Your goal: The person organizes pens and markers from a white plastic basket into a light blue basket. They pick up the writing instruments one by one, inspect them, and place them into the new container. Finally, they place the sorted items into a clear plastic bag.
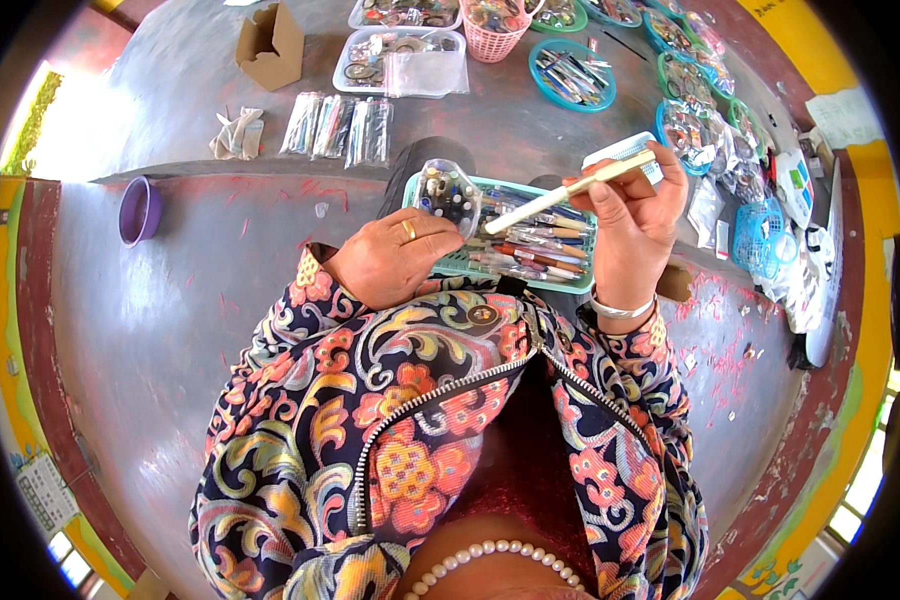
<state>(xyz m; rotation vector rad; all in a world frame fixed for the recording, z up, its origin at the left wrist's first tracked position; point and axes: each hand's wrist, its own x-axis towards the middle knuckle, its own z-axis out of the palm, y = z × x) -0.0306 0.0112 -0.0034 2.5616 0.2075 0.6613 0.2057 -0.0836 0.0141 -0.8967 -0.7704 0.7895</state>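
My left hand (395,254) is closed round a clear plastic pack of pens (448,203), whose dark and light ends point up. In my right hand (635,225), a pale cream pen (540,208) is gripped between thumb and fingers. It slants down to the left, its lower end close to the pack. Below both hands sits a mint-green basket (573,284) of many pens (540,255) in brown, blue and white, some in clear wrappers. Behind my right fingers is a pale blue and white rectangular thing (620,152), partly hidden.
Wrapped pen bundles (368,132), a white tray (352,42) and a cardboard box (270,48) lie ahead to the left. A blue round tray (536,62) of pens and several full baskets stand ahead right. A purple basin (140,212) is far left.
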